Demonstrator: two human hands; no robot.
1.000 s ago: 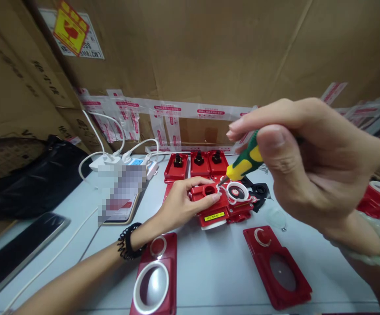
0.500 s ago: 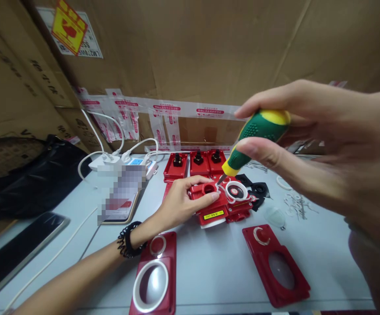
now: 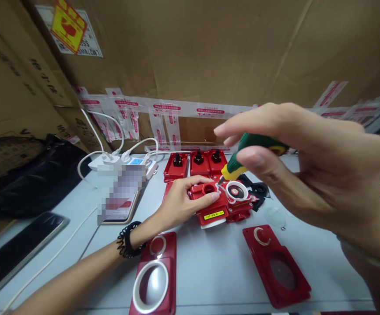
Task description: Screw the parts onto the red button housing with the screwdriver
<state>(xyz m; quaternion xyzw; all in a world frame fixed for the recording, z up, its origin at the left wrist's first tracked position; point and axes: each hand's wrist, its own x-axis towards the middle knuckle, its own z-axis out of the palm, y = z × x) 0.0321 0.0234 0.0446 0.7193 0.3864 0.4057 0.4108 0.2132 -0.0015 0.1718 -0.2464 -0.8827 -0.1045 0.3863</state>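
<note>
My right hand (image 3: 295, 162) is closed round the green and yellow handle of a screwdriver (image 3: 234, 168). The screwdriver leans, and its tip reaches the red housing (image 3: 224, 199), near a white ring (image 3: 237, 191) on that part. Steadying the housing from the left is my left hand (image 3: 185, 197), thumb along the front and fingers over the back, around a round hole (image 3: 209, 189). A yellow label (image 3: 214, 215) shows on a red piece just below. Whether the tip sits in a screw is too small to tell.
Red boxes with black fittings (image 3: 198, 162) stand behind. Red covers lie in front, one left (image 3: 172, 271) and one right (image 3: 277, 267). Black rubber parts (image 3: 259, 189) and a clear disc (image 3: 275, 217) are to the right. A phone (image 3: 124, 197) and power strip (image 3: 137, 162) sit left, before cardboard (image 3: 203, 52).
My right hand has turned and come lower, bringing the screwdriver handle down to a flatter slant. The tip stays at the same spot, and my left hand has not moved.
</note>
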